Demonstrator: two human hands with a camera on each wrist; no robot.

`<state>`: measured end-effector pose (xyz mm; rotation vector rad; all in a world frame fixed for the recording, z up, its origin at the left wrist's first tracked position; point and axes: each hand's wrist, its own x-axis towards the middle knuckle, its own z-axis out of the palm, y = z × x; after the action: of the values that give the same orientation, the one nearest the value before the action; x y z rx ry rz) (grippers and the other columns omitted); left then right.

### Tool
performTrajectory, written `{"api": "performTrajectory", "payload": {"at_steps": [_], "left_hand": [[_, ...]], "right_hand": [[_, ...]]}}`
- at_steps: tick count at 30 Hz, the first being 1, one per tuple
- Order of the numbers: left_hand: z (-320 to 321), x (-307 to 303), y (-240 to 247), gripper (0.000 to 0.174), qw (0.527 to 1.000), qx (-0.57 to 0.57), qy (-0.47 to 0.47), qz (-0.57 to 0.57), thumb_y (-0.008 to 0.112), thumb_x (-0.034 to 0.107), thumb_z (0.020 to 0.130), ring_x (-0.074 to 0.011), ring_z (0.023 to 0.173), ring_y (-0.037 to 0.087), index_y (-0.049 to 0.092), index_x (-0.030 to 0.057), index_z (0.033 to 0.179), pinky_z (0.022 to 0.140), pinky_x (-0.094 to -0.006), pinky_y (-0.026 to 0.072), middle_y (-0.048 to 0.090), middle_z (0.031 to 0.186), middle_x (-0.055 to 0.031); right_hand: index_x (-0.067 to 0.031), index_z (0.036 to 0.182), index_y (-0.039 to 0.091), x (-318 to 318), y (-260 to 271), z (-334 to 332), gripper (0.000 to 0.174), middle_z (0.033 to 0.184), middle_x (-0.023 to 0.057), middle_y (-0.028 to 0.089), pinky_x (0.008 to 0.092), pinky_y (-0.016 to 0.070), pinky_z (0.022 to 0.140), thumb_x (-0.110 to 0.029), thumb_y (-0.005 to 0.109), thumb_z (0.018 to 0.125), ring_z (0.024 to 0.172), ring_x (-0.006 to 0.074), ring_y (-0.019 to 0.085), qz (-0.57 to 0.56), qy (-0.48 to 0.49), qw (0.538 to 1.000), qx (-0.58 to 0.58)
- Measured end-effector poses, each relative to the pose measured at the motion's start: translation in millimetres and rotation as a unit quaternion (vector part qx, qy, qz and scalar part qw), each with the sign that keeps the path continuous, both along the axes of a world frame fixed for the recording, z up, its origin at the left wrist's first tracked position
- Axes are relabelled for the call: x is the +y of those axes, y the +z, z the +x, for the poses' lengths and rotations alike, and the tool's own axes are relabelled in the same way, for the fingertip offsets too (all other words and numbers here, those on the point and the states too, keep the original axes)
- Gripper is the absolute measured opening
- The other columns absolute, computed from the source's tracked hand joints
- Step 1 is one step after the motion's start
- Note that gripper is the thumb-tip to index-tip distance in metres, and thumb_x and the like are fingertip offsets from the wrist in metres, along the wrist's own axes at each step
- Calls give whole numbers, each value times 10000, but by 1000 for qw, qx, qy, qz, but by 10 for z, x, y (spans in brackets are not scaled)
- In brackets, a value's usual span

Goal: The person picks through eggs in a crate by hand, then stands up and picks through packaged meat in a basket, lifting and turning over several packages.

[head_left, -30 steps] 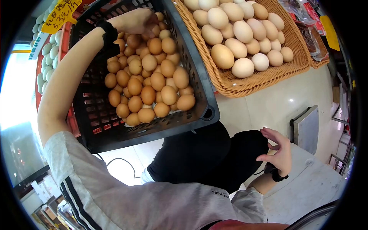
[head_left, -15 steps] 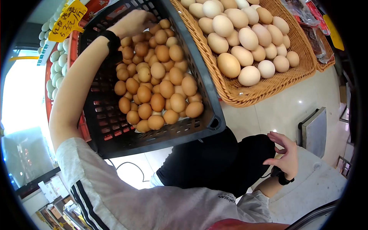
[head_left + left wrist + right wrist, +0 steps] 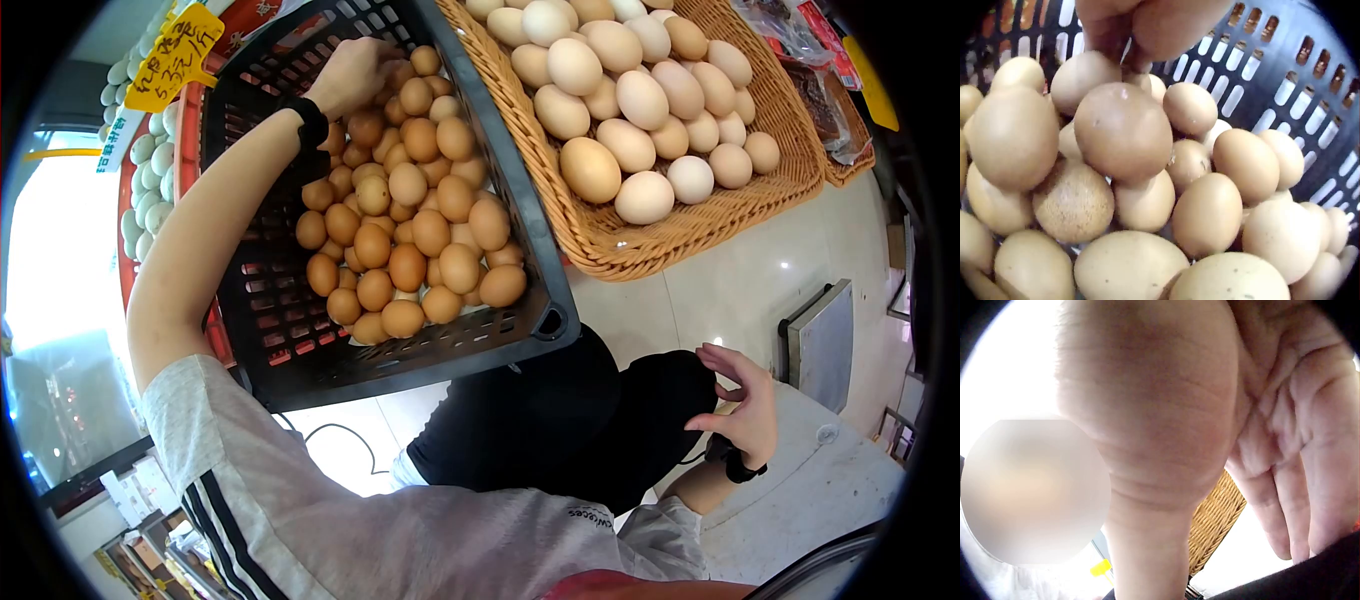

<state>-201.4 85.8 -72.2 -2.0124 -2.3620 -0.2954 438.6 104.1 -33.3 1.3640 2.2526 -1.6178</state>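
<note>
In the head view a black plastic crate (image 3: 545,325) with slotted walls holds many brown eggs (image 3: 430,230). My left hand (image 3: 355,78) reaches into its far end, fingers pointing down among the eggs. In the left wrist view the fingers (image 3: 1107,31) come down right beside a tan egg (image 3: 1082,78), behind a darker brown egg (image 3: 1124,131). The fingertips are partly hidden there, and I cannot tell whether they grip an egg. My right hand (image 3: 745,405) is held beside the knee, thumb apart from the loosely bent fingers, with nothing in it.
A wicker basket (image 3: 620,262) of paler eggs (image 3: 645,100) stands right of the crate. Pale greenish eggs (image 3: 150,165) and a yellow price sign (image 3: 175,60) are on the left. On the right is a flat metal platform (image 3: 820,345) near a grey surface (image 3: 800,450).
My left hand lifted slightly toward the crate's far wall, then came back down among the eggs. The head view shifted a little early on. My right hand keeps its pose.
</note>
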Motion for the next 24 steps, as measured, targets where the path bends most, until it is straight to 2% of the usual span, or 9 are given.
{"api": "performTrajectory", "payload": {"at_steps": [3, 6, 7, 9, 10, 11, 15, 20, 24], "left_hand": [[-13, -49, -33, 187, 997, -12, -17, 74, 693, 130, 960, -390, 854, 727, 753, -3, 1076, 796, -447, 595, 751, 941, -219], [87, -58, 40, 238, 999, 11, -42, 27, 683, 202, 965, -450, 900, 705, 764, 10, 1081, 821, -487, 575, 722, 965, -271], [90, -50, 29, 231, 999, 5, -39, -18, 683, 208, 963, -472, 887, 683, 745, -11, 1009, 797, -517, 552, 699, 942, -296], [25, 0, -219, 228, 996, -63, -46, 41, 683, 196, 953, -478, 845, 629, 699, -30, 932, 773, -531, 522, 655, 852, -280], [-161, 16, -395, 160, 994, -36, -84, 66, 683, 130, 925, -470, 892, 619, 682, -29, 929, 804, -518, 524, 637, 906, -267], [-65, -22, -308, 142, 991, -50, -95, 86, 675, 38, 881, -470, 962, 617, 664, -37, 1000, 836, -522, 522, 621, 1006, -268], [31, -53, -206, 315, 996, -65, -37, 38, 666, -39, 835, -482, 999, 609, 622, -37, 1147, 891, -527, 515, 606, 1101, -272], [-145, 5, -173, 207, 994, -99, -35, -7, 686, -19, 820, -467, 973, 636, 672, -40, 1025, 873, -511, 525, 671, 882, -267], [89, -1, -4, 239, 991, -119, 43, -37, 668, -40, 824, -474, 985, 652, 658, -38, 1062, 849, -515, 531, 688, 970, -286]], "right_hand": [[-55, 1410, 618, 10, 3, -3, 1009, 1340, 48, 719, 315, 577, 847, -278, 1049, 525, 1255, 160, 659, -3, 4, 1000, -1], [-61, 1403, 624, 7, -22, 17, 971, 1334, 46, 714, 324, 580, 857, -284, 1044, 557, 1234, 161, 666, -14, 11, 1000, 20], [-63, 1401, 626, 11, -10, 41, 955, 1331, 45, 712, 327, 582, 861, -287, 1042, 570, 1226, 161, 668, -6, 1, 1000, 27], [-65, 1385, 641, 44, 23, 63, 886, 1311, 49, 711, 345, 596, 880, -311, 1026, 626, 1208, 175, 674, -7, 8, 999, 43], [-62, 1387, 638, 43, 35, 66, 882, 1317, 60, 711, 348, 600, 881, -318, 1021, 635, 1205, 187, 681, -2, 4, 999, 48], [-58, 1389, 635, 51, 50, 71, 878, 1323, 72, 712, 351, 603, 883, -325, 1017, 644, 1202, 199, 687, -2, 10, 998, 57], [-52, 1391, 629, 65, 48, 104, 874, 1323, 94, 718, 356, 610, 886, -342, 1006, 658, 1188, 221, 705, 14, 25, 997, 68], [-51, 1391, 625, 56, 54, 126, 879, 1315, 101, 721, 352, 614, 886, -360, 1002, 660, 1187, 227, 710, 12, 19, 997, 76], [-48, 1388, 625, 48, 44, 158, 875, 1323, 104, 716, 353, 616, 889, -367, 999, 664, 1192, 232, 707, 17, 21, 996, 90]]}}
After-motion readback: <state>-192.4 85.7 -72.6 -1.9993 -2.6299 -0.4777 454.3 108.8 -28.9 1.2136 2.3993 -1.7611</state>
